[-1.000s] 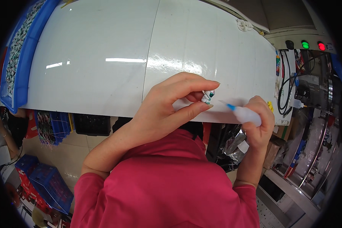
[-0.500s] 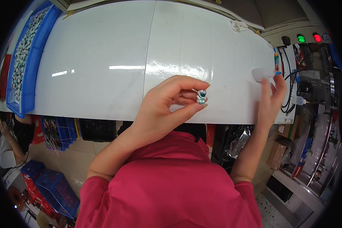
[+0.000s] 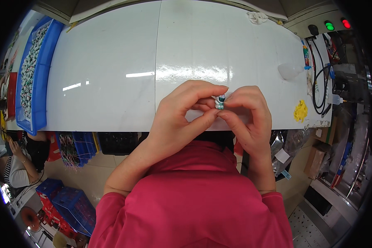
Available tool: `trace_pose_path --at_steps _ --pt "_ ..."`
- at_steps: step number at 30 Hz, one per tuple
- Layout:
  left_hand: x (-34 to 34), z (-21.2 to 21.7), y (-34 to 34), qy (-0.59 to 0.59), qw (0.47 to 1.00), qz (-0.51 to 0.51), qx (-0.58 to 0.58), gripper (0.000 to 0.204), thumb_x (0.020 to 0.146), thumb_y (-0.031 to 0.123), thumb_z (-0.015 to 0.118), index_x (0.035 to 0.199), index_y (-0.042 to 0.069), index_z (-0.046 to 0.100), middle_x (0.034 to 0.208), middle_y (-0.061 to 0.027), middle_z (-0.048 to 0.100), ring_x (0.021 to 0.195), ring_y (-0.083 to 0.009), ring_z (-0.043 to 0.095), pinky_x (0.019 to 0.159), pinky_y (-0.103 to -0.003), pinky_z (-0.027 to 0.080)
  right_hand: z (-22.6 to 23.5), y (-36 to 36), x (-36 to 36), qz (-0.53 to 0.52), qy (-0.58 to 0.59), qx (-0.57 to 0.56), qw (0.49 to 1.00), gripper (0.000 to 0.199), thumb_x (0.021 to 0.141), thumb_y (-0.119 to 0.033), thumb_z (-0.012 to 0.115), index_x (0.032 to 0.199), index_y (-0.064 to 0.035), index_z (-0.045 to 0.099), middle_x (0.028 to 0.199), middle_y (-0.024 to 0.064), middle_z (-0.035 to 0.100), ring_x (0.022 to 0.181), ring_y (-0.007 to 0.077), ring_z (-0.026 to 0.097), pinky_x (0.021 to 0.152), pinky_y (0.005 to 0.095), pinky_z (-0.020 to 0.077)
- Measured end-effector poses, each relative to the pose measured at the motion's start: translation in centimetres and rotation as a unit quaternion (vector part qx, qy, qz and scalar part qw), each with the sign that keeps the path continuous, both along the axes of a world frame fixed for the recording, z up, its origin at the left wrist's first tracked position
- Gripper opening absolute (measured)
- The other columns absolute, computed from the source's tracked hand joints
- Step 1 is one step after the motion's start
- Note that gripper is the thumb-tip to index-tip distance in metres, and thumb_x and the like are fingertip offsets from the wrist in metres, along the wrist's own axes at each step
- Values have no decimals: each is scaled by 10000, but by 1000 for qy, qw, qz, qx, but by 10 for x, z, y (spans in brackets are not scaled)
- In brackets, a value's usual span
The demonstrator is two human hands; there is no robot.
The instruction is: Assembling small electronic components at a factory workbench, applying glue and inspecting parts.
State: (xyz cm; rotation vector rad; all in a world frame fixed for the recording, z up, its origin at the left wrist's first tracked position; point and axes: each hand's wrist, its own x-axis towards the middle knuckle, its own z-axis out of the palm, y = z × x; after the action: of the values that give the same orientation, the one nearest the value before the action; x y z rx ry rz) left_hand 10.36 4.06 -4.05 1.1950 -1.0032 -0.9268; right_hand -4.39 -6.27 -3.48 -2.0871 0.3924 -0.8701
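Toy figure (image 3: pixel 220 102), small, white and green, is at the near edge of the table (image 3: pixel 103 49), a bit right of the seam, held up between both hands. Left hand (image 3: pixel 182 111): thumb and index pinching it from the left, index at the top, thumb at the bottom, other fingers curled behind. Right hand (image 3: pixel 250 115): thumb and index tips right at the figure's right side, thumb tip just beside the left thumb; can't tell if they grip it or only touch. White bottle (image 3: pixel 289 71) lies on its side farther off to the right, blue tip pointing right, no hand on it. Yellow lump (image 3: pixel 301 110) sits near the right end of the table, just left of the looped black cable (image 3: pixel 315 95). Second clear bottle (image 3: pixel 336 99) just right of the cable. Crumpled white rag (image 3: pixel 257 17) at the far edge, right half. Green light (image 3: pixel 330 26) and red light (image 3: pixel 345 23) lit in the far right corner. Far left: long blue tray (image 3: pixel 42 82) full of small white-green pieces (image 3: pixel 29 70). Near left, below table level: blue crates (image 3: pixel 74 208), and a co-worker's arm (image 3: pixel 22 159) farther left.
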Motion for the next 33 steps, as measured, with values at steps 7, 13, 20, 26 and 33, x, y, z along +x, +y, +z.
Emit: trace_pose_path --at_steps 7,13,20,26,33 --pt "1 -8 -2 -63 998 29 -15 414 776 -103 605 1155 64 611 1025 -66 576 829 -117 596 747 -236 537 -16 2 4 -9 -4 54 999 215 747 -16 723 920 -52 599 862 58 596 784 208 553 679 295 453" --pt "1 -12 0 -86 995 41 -17 432 764 -119 612 1160 55 610 1042 -73 561 849 -110 585 745 -227 533 -20 4 6 -15 -6 55 998 210 749 6 712 920 -45 600 873 58 611 796 211 559 688 298 466" --pt "2 -16 1 -109 992 59 -22 434 749 -126 615 1142 56 621 1020 -74 563 842 -104 586 725 -220 536 -20 6 11 -26 24 19 999 210 755 9 693 926 -52 587 882 51 610 808 232 551 693 317 457" --pt "2 -15 1 -139 987 74 -10 411 742 -116 621 1116 54 632 985 -71 573 820 -109 594 711 -224 540 -21 5 12 -11 56 -12 998 221 779 17 659 964 -60 566 909 59 589 823 239 537 708 326 452" --pt "1 -14 1 -138 988 72 -16 407 746 -120 618 1118 45 630 999 -75 575 821 -112 600 722 -223 545 -21 9 12 -25 59 -9 998 194 813 11 633 975 -57 551 1067 124 555 890 253 562 755 318 479"
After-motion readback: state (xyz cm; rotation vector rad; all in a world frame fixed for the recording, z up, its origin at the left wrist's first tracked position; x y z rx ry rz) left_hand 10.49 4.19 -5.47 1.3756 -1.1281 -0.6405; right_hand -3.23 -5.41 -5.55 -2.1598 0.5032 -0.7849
